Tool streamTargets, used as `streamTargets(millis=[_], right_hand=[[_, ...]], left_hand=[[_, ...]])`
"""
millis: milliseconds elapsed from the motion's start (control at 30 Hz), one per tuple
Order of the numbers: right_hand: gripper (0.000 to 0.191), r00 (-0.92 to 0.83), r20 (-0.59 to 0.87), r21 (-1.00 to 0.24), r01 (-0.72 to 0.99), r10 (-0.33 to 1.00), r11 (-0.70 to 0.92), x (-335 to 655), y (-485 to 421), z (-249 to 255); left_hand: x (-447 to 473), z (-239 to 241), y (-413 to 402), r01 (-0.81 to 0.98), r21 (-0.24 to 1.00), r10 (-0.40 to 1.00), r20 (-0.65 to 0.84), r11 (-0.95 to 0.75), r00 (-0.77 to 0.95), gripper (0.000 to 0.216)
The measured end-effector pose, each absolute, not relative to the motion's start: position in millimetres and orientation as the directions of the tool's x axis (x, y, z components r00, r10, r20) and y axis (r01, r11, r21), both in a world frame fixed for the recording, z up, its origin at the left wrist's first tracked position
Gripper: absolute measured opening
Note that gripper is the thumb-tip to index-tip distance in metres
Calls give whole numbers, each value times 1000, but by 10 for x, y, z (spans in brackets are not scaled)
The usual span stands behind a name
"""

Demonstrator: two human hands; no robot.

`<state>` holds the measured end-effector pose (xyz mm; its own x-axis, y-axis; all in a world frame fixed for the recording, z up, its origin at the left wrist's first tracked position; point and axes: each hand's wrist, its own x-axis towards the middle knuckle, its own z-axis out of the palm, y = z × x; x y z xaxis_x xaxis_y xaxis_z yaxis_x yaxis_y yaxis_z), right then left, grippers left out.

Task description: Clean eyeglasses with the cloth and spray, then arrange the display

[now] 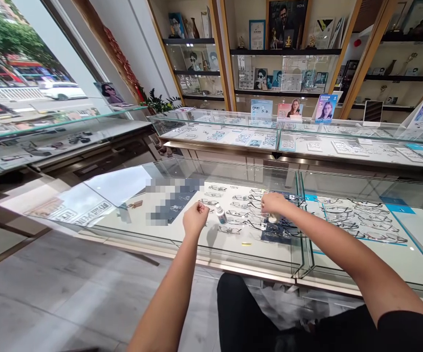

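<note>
My left hand (pixel 196 217) is held over the glass display counter (pixel 229 259), fingers curled in with the thumb against them. Whatever may be inside that grip is too small to make out. Just right of it a small white bottle (pixel 220 214) with a bluish label stands upright on the glass. Over the same counter, farther right, my right hand (pixel 273 202) is closed with its fingers pointing down and left. Its fingertips are partly hidden, and I cannot tell what they hold. Under the glass, rows of eyeglasses (pixel 229 230) lie below and between both hands.
A short yellow strip (pixel 246 244) lies near the counter's front edge. Another glass case (pixel 365 254) with glasses adjoins on the right. Behind runs a second display counter (pixel 211 143) with advertising cards (pixel 326 107). My dark-clothed knee (pixel 235 303) is close below the front edge.
</note>
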<state>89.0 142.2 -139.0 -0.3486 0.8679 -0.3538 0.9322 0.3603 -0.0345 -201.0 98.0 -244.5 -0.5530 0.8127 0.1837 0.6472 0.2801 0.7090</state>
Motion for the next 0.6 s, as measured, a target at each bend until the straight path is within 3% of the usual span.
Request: streamTargets(millis=[400, 600], right_hand=[[29, -314, -344, 7, 942, 885, 337, 742, 1636, -1403], [27, -351, -271, -55, 935, 896, 350, 744, 1550, -1201]], left_hand=[[-2064, -2481, 959, 573, 780, 809, 156, 252, -567, 10], [-2111, -2495, 988, 525, 820, 797, 153, 228, -584, 8]])
